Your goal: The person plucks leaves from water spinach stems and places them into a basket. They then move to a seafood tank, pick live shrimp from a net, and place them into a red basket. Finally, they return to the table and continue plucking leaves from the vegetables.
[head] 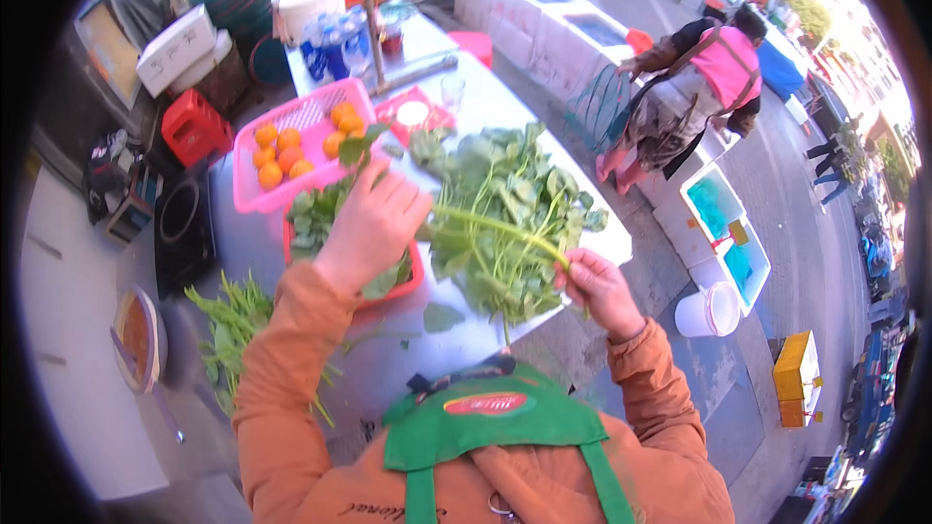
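Note:
My right hand (593, 287) pinches the lower end of a long green stem (502, 227). The stem runs left toward my left hand (378, 222), whose fingers are closed around its leafy upper part. A large heap of leafy greens (495, 196) lies on the metal table under the stem. Below my left hand a red plastic basket (416, 273) holds loose leaves, partly hidden by that hand and forearm. A bunch of trimmed green stems (237, 327) lies at the table's left, beside my left sleeve. One loose leaf (443, 316) rests between the red basket and the heap.
A pink basket (251, 189) with oranges, a red packet (416, 116) and a clear glass (452, 92) stand farther up the table (502, 98). A person in a pink vest (728, 65) bends beside white foam tanks (539, 36). A white bucket (706, 311) stands on the ground at right.

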`<state>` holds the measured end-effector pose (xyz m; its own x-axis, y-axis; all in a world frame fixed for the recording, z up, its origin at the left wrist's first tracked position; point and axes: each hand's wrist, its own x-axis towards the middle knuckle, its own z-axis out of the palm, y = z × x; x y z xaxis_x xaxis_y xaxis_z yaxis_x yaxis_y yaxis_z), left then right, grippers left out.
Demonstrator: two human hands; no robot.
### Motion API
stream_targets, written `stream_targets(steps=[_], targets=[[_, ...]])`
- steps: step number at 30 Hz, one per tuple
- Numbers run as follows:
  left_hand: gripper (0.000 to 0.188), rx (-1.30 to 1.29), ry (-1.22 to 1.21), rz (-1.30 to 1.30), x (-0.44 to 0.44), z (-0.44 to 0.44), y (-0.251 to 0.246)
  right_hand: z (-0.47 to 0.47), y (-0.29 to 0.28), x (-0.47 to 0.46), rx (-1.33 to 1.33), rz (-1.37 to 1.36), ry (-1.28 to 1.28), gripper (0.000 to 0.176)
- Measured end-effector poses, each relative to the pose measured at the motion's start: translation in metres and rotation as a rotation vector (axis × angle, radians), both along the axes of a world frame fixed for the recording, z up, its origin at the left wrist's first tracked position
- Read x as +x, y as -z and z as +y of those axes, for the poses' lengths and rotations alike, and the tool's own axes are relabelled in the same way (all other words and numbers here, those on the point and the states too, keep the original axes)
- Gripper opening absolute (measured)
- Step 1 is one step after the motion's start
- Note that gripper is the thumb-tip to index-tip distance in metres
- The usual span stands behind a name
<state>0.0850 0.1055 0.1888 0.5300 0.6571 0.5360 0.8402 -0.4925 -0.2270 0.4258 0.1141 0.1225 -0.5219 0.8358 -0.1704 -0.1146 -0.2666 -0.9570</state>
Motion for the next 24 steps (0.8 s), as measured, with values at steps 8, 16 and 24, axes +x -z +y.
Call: stream_targets(steps=[8, 16, 24], targets=[[0.007, -0.022, -0.124, -0.272, -0.026, -0.027, 0.021, 0.018, -0.007, -0.031, 0.669, -0.457, 0.036, 0.023], [0.018, 0.14, -0.255, -1.433, -0.097, -0.053, 0.033, 0.032, -0.043, -0.071, 0.906, -0.318, 0.269, 0.013], [0.008, 0.471, -0.305, -1.163, -0.054, -0.118, -0.015, 0.051, -0.032, -0.063, 0.546, -0.219, 0.274, 0.012]])
